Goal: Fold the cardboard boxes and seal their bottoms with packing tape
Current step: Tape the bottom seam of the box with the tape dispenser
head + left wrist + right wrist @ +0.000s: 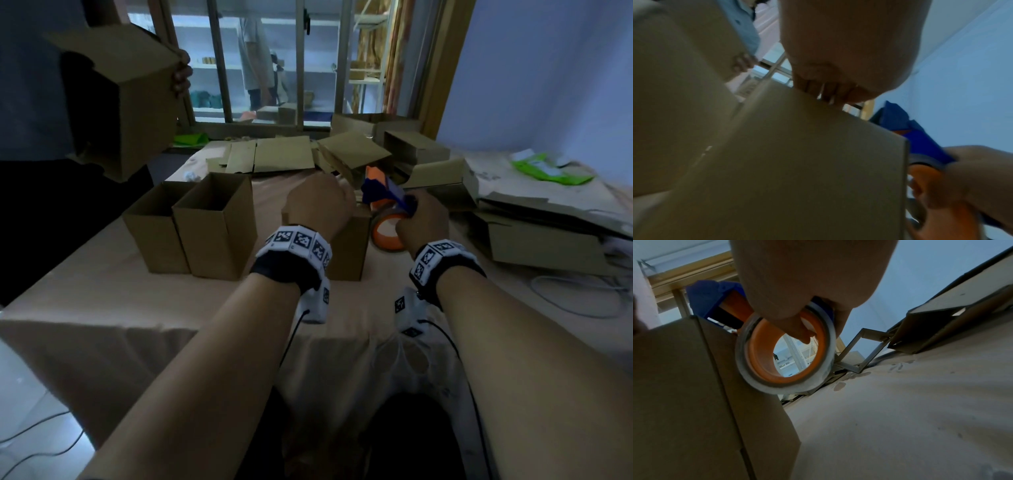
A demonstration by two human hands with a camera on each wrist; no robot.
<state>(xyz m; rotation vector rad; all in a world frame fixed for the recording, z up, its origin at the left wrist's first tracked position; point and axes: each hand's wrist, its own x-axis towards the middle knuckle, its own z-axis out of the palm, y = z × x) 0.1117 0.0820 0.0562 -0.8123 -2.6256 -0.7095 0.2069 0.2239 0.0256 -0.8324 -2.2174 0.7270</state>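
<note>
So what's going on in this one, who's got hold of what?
A person is taping a cardboard box standing on the cloth-covered table. Their left hand presses on its top while the right hand grips a blue and orange tape dispenser at the box's right edge. Two open boxes stand to the left, flat cardboard lies behind, and another person's hand holds a folded box up at the far left.

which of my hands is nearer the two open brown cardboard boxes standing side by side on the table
Left. Your left hand rests on top of the brown box being taped, just right of the two open brown cardboard boxes. Your right hand is farther right, gripping the blue-and-orange tape dispenser.
</note>
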